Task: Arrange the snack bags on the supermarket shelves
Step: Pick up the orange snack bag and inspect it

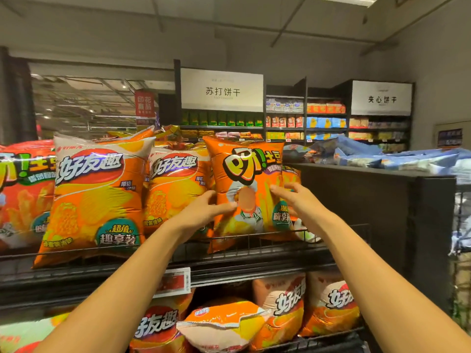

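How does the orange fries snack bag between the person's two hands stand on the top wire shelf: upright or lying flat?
Upright. The orange fries snack bag faces forward, its bottom behind the wire shelf rail.
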Available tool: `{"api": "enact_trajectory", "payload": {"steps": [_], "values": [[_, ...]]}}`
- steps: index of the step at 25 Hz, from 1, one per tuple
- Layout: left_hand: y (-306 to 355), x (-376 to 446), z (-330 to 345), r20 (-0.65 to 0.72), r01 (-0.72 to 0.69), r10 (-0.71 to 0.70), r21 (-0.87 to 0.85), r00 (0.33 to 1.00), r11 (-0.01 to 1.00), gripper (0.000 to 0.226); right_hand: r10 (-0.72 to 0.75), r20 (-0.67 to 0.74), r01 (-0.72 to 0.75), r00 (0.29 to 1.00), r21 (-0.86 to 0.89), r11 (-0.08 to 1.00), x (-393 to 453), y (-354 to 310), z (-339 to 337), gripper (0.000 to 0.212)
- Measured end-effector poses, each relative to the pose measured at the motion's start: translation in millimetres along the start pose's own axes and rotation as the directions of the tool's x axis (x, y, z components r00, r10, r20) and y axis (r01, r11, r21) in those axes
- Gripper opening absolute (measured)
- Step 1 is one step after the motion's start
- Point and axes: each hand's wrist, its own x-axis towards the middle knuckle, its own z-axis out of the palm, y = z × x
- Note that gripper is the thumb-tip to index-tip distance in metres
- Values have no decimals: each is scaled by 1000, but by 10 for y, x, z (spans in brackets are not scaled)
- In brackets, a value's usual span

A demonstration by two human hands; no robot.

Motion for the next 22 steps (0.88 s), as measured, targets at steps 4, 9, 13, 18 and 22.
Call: {"api": "enact_trajectory", "payload": {"steps": [4, 9, 13, 18, 22], "values": [[17, 106, 97, -197, -137, 111, -123, 974, 983, 99, -125, 48, 119, 991, 102, 988, 119, -17, -72, 41], [-89, 188, 159, -260, -200, 168, -101, 951, 975, 94, -254, 34, 245, 967, 173, 954, 253, 22, -26, 47], [-118, 179, 167, -291, -164, 136, -73, 947, 984, 110, -309, 55, 290, 950, 219, 932, 322, 69, 57, 52], [-131, 167, 124, -332, -161, 67, -264, 941, 951, 111, -316, 99, 267, 943, 339, 902, 430, 246, 89, 74], [-157, 165, 115, -362, -180, 75, -265, 929, 947, 103, -257, 227, 199, 939, 248, 948, 398, 249, 104, 94]]}}
